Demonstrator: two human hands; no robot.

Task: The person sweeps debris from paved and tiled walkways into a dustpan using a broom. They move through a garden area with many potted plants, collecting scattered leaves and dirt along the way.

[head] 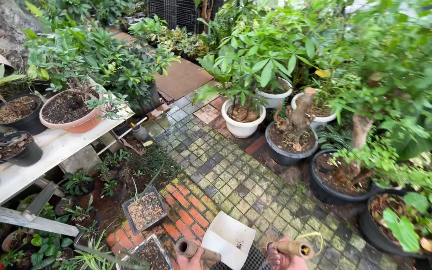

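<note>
A dustpan (228, 241) and a bamboo-handled brush (292, 248) are gripped, at the frame's bottom edge above the mossy paving (226, 175), by closed left (192, 261) and right hands (282, 261); carrying seems underway, lowering both to the ground judged next.

We took the paved path (226, 175) as our mark. Left of it a shelf (51, 150) carried a wide bowl pot (68, 112) with smaller pots (16, 147) further left on the same board. Under that shelf, by the path's left edge, a square pot (146, 210) sat among low seedlings (78, 182). Right of the path a row of tubs (341, 180) ran along its edge. At the path's far end stood a round planter (242, 122), another (274, 97) behind it. At the near end, our left hand (192, 260) and right hand (283, 260) each held a short tube, a folded sheet (228, 240) between them.
</note>
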